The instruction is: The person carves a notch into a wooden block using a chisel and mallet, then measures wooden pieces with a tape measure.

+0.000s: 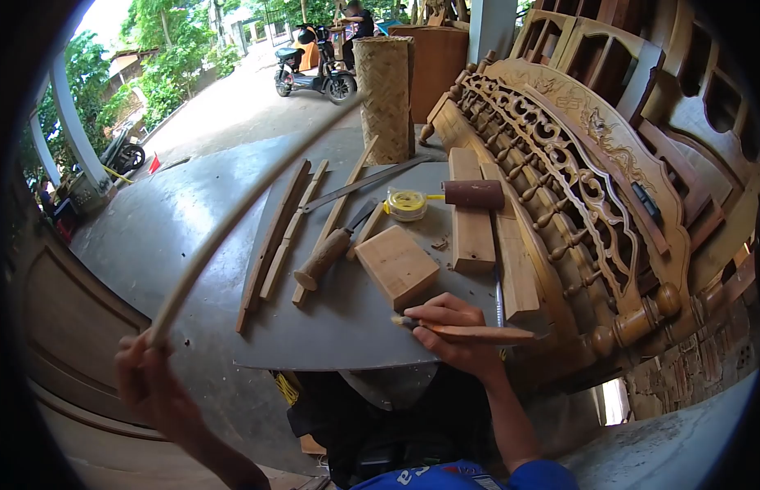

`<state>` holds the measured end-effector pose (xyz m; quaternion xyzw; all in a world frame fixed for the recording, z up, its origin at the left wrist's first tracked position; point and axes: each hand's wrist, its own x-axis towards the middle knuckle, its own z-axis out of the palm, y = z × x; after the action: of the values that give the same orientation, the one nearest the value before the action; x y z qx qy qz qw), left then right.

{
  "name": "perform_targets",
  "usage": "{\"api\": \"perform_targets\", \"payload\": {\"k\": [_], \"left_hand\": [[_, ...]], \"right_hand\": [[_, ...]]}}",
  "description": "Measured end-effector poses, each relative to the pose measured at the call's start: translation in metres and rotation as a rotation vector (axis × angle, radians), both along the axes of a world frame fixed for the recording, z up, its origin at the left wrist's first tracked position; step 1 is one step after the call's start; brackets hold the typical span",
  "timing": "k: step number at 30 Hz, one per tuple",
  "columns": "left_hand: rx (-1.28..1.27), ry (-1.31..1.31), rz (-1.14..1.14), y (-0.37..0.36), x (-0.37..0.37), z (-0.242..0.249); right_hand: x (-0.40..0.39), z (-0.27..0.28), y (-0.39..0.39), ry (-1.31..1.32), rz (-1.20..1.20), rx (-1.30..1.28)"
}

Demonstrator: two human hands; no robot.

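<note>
My left hand (151, 380) is closed round the lower end of a long, thin wooden strip (233, 216), raised at the table's left and slanting up to the right. In my right hand (458, 331), over the front edge of the grey table (339, 343), is a slim wooden-handled tool (478, 334). Its pointed handle end is to the right; a dark band and pale tip show at the left. A square wood block (398, 265) lies just beyond this hand. Left of the block rests a knife (324, 257) with a thick round wooden handle.
Several wood strips (270, 245) lie at the table's left. A yellow tape measure (406, 204) is mid-table, near a brown cylinder (474, 194) on a long block (472, 237). Carved furniture panels (560, 163) lean at right. Behind stand a woven roll (386, 98) and a scooter (315, 73).
</note>
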<state>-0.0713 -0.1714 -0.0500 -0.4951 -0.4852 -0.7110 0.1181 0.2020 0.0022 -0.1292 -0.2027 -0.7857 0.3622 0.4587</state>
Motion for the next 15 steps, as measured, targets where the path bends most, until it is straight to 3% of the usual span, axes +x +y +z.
{"api": "perform_targets", "payload": {"k": [2,3,4,7,10,14,15], "left_hand": [[-0.147,-0.049,-0.087,0.051,0.037,-0.003],[-0.126,-0.107,-0.300,0.076,0.050,-0.010],[-0.224,-0.095,-0.372,0.096,0.058,-0.019],[-0.357,0.057,-0.548,0.142,0.081,-0.039],[-0.412,0.320,-0.476,0.163,0.091,-0.049],[-0.630,0.411,-0.427,0.170,0.085,-0.054],[-0.677,0.399,-0.415,0.170,0.086,-0.051]], "right_hand": [[0.000,-0.002,0.000,-0.003,0.020,0.031],[0.001,-0.002,0.000,-0.004,0.035,0.046],[0.002,-0.002,0.000,-0.027,0.050,0.065],[0.006,-0.007,-0.005,-0.015,0.086,-0.309],[0.007,-0.008,-0.005,-0.004,0.105,-0.189],[0.008,-0.011,0.008,-0.030,0.220,0.235],[0.008,-0.009,0.006,-0.045,0.226,0.170]]}}
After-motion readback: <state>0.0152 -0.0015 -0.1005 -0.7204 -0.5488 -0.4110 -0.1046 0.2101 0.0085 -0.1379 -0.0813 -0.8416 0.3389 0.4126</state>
